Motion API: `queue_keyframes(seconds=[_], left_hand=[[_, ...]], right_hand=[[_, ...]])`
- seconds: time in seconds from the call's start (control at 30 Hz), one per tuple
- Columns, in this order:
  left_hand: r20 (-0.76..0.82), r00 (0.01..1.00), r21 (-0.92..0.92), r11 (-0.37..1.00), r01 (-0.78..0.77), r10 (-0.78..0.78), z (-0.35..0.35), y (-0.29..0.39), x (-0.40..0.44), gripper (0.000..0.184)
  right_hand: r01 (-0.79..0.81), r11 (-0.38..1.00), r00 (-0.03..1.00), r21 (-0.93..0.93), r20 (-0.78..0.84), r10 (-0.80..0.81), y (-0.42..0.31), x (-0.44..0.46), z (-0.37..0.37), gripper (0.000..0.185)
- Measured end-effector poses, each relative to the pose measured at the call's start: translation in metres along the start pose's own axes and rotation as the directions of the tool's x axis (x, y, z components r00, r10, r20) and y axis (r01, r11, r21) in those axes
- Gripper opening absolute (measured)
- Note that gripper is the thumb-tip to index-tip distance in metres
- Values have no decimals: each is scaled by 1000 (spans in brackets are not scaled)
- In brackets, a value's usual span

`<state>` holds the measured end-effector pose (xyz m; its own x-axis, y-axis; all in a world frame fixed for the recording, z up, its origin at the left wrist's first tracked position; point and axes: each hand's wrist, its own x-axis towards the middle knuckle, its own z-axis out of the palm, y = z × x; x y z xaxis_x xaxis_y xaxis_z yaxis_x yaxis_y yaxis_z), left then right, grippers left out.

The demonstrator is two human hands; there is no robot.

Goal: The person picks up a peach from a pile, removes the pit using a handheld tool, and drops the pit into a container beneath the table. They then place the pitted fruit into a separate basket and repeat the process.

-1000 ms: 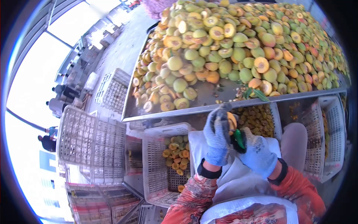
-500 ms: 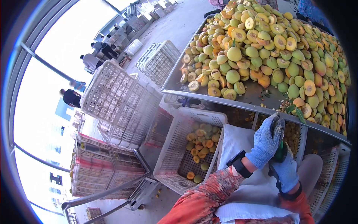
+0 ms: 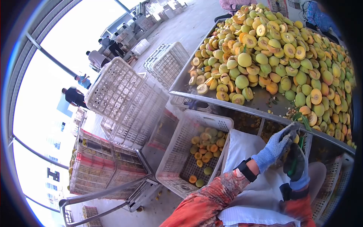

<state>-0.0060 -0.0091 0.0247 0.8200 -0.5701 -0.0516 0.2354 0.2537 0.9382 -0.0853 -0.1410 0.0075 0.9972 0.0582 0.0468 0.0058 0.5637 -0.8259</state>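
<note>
My left hand (image 3: 279,143), in a blue glove with a dark wristband, reaches to the metal table's front edge. Its fingers are bent together, and an orange bit of fruit (image 3: 296,139) shows between the two hands. Just right of it and lower, my right hand (image 3: 297,166) wears a dark-palmed glove and is closed around a green-handled tool (image 3: 301,142). The tool points up toward the left fingertips. Beyond the hands, halved and whole green-orange fruits (image 3: 264,56) are heaped on the metal table (image 3: 234,106).
A white crate (image 3: 170,159) with fruit halves stands left of my lap. Stacked white crates (image 3: 117,90) and red-banded crates (image 3: 94,166) are further left, beside a metal frame (image 3: 102,195). More crates (image 3: 332,185) are at right. Several people (image 3: 74,97) are in the background.
The view has swung left, so the table and hands appear further right. My right hand has turned, showing its dark palm, and has moved slightly apart from my left hand.
</note>
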Motion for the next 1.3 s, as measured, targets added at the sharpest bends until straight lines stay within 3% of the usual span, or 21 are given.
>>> queue_keyframes(seconds=[0.03,0.07,0.1,0.13,0.17,0.23,0.3,0.37,0.4,0.43,0.5,0.57,0.63,0.67,0.7,0.77,0.83,0.87,0.93,1.07,1.3], left_hand=[[10,1000,-3,1000,1,-1,0,-4,3,43],[-65,998,150,988,19,-10,-4,-15,7,41],[-142,990,300,953,46,-3,-7,-26,12,39],[-130,991,329,944,37,6,-11,-43,15,40],[-122,992,330,943,34,7,-11,-44,14,40],[-112,946,-46,952,302,-305,-12,-49,13,39],[-61,955,-94,954,284,-290,-19,-61,13,38],[-267,956,-390,921,11,-124,-16,-45,13,37],[-190,980,-425,905,-31,-56,-19,-31,12,42],[-186,981,-425,905,-30,-54,-18,-31,15,42],[68,996,-384,923,-34,65,-17,-34,18,46],[113,993,-264,964,-11,42,-19,-32,16,50],[-52,991,-281,954,105,-124,-14,-32,18,47],[-83,991,-126,988,92,-103,-17,-34,16,42],[-62,981,-9,983,186,-186,-16,-17,11,37],[39,914,-311,864,395,-404,-21,-3,7,39],[37,941,-522,797,305,-336,-28,-4,10,41],[103,960,-548,791,273,-260,-32,0,11,49],[-47,969,-501,845,186,-241,-34,4,5,44],[-117,967,-565,815,123,-227,-39,0,6,39],[-114,993,-455,890,-37,-17,-27,7,-9,39]], right_hand=[[-191,951,972,245,184,148,-9,-2,-6,39],[-184,953,974,242,176,143,-5,-2,-12,39],[-105,962,994,-253,-60,93,5,1,-19,38],[-120,716,968,-687,-241,-69,14,3,-26,38],[-118,716,967,-688,-244,-76,22,5,-34,38],[10,656,985,-754,-105,-135,39,7,-49,38],[33,741,963,-671,-177,-204,49,7,-58,37],[-34,986,872,-163,-486,-50,24,9,-32,27],[-157,885,876,-439,-476,-81,45,3,-55,20],[-154,884,875,-440,-477,-86,32,4,-35,20],[-360,933,840,10,-432,328,-2,6,23,22],[-340,941,868,-1,-385,313,-3,6,17,17],[-283,945,847,-165,-505,165,-10,13,27,17],[-267,927,880,-264,-459,123,-13,15,30,19],[-264,893,897,-364,-433,89,-13,14,24,21],[-190,792,941,-581,-339,-22,-8,10,4,22],[2,392,905,-920,-165,-392,-4,8,0,23],[-28,387,895,-922,-195,-401,-11,4,9,23],[-124,98,963,-987,-144,-229,-28,-4,34,29],[-1,-109,961,-994,29,-273,7,0,30,35],[-47,-188,961,-981,7,-277,15,3,42,38]])
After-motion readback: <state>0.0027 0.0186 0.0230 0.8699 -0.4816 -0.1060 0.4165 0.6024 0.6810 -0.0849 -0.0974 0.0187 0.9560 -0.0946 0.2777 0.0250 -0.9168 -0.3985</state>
